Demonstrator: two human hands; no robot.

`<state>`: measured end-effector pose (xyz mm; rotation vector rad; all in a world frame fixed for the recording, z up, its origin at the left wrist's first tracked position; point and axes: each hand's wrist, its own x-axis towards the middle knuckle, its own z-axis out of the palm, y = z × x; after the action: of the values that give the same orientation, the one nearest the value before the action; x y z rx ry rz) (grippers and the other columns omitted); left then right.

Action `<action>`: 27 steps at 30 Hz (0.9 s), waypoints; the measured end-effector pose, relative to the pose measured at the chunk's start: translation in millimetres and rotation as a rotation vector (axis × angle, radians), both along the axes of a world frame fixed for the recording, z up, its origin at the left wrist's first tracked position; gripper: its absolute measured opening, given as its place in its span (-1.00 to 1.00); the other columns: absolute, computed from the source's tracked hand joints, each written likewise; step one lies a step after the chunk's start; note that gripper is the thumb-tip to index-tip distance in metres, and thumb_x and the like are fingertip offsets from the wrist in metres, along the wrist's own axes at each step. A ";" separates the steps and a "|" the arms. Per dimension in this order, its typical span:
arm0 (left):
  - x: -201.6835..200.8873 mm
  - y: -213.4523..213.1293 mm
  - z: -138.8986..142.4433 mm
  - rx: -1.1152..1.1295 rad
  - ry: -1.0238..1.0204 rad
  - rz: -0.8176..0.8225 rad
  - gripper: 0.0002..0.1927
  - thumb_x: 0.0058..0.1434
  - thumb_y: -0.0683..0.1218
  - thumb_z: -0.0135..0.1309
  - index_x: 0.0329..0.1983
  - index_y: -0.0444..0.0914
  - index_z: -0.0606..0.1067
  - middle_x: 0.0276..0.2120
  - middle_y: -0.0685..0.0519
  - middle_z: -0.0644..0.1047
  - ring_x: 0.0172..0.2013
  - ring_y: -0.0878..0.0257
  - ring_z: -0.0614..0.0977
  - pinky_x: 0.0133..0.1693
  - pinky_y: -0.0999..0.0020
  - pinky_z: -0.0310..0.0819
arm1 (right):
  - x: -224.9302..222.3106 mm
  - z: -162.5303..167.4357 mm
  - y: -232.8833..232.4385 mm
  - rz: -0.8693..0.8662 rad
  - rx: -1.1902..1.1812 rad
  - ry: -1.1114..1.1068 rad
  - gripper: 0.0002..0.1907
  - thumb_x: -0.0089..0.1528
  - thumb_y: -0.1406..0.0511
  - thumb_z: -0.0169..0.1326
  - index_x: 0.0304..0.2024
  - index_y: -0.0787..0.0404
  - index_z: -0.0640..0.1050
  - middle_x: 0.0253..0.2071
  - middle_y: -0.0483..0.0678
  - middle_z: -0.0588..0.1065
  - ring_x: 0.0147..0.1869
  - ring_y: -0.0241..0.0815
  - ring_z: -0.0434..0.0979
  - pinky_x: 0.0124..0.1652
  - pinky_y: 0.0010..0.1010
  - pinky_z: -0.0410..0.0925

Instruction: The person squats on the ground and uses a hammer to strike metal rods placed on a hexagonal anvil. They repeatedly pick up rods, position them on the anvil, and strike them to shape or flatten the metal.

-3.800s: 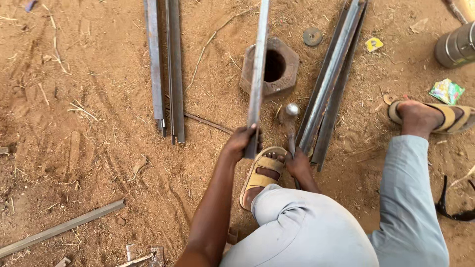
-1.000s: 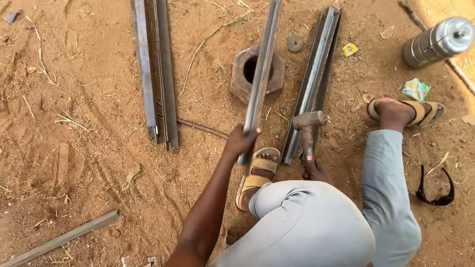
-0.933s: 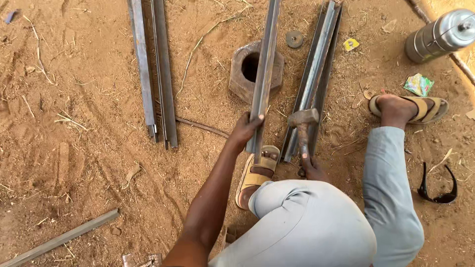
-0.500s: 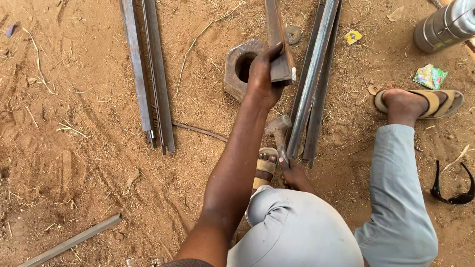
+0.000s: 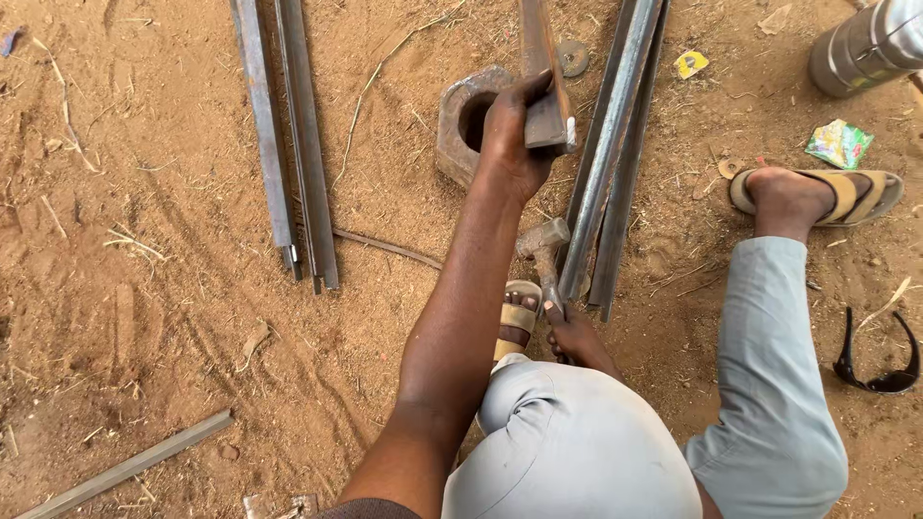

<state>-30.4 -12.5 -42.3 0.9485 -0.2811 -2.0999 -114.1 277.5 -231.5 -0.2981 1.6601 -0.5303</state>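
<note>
A rusty steel bar (image 5: pixel 540 67) is being gripped near its lower end by the left hand (image 5: pixel 514 135), whose fingers are being wrapped closed around it; the bar is being held over the sandy ground, running up out of the top of the view. Just to the left of that hand, a heavy hexagonal steel block with a round hole (image 5: pixel 464 120) is lying on the sand, partly hidden behind the wrist.

A hammer (image 5: pixel 544 250) is being held by its handle in the right hand (image 5: pixel 577 338), with the fingers closed about the lower part of the handle and the head being pointed up, just beside the near ends of a bundle of long steel bars (image 5: pixel 615 144). Whether the hammer head is touching the bundle is hard to tell, since the forearm is crossing in front of it.

The bundle is being kept on the ground between the two feet. A tan sandal on the left foot (image 5: pixel 517 322) is partly covered by the grey-trousered knee, and the right foot in its sandal (image 5: pixel 817 197) is being planted well out to the right.

A second pair of steel bars (image 5: pixel 288 154) is lying parallel on the left, well apart from the hands. A round washer (image 5: pixel 574 58), a metal cylinder (image 5: pixel 865 48), a green wrapper (image 5: pixel 839 144) and dark sunglasses (image 5: pixel 877 360) are also lying on the sand.
</note>
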 end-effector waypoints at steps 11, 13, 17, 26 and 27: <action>97.5 61.1 -93.1 -0.179 -0.433 -0.461 -0.78 0.45 -0.07 -0.15 0.03 -0.27 0.41 -0.51 0.02 0.52 -0.54 0.22 0.54 -0.47 0.28 0.51 | -10.1 3.7 0.3 0.023 -0.067 -0.014 -0.56 0.41 0.00 -0.06 0.05 0.21 0.46 -0.56 -0.17 0.34 -0.62 -0.37 0.26 -0.61 -0.47 0.20; 106.8 71.0 -113.5 -0.157 -0.542 -0.449 -0.79 0.46 -0.06 -0.15 -0.01 -0.28 0.41 -0.51 0.01 0.52 -0.53 0.22 0.53 -0.47 0.26 0.48 | -14.7 8.3 3.7 -0.008 -0.091 -0.072 -0.60 0.42 0.01 -0.06 0.03 0.20 0.45 -0.54 -0.19 0.35 -0.61 -0.39 0.26 -0.61 -0.49 0.18; 101.6 87.9 -150.9 -0.042 -0.512 -0.423 -0.74 0.44 0.01 -0.16 -0.05 -0.25 0.45 -0.52 0.00 0.53 -0.55 0.21 0.55 -0.47 0.26 0.52 | -36.9 32.7 15.8 -0.160 -0.062 -0.207 -0.65 0.41 0.04 -0.06 -0.03 0.18 0.40 -0.55 -0.21 0.31 -0.62 -0.40 0.19 -0.63 -0.50 0.11; 34.8 127.5 -185.1 -0.429 -1.344 -0.284 -0.62 0.47 0.11 -0.08 -0.03 -0.31 0.48 -0.47 -0.13 0.60 -0.48 -0.01 0.66 -0.42 -0.02 0.53 | -124.5 47.8 33.2 -0.235 0.001 0.290 -0.58 0.39 0.08 -0.03 0.12 0.24 0.39 -0.50 -0.09 0.42 -0.60 -0.30 0.33 -0.61 -0.38 0.31; 31.1 129.5 -180.3 -0.474 -1.489 -0.308 -0.62 0.43 0.10 -0.08 0.08 -0.27 0.45 -0.46 -0.17 0.60 -0.45 -0.08 0.66 -0.39 -0.07 0.54 | -130.5 43.7 33.3 -0.223 0.046 0.403 -0.57 0.38 0.09 -0.02 0.16 0.22 0.36 -0.49 -0.06 0.44 -0.59 -0.28 0.37 -0.60 -0.36 0.33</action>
<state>0.7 117.0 -222.7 2.0356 -1.6266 -1.0272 -244.6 310.8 -187.8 -0.1946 2.1092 -0.6266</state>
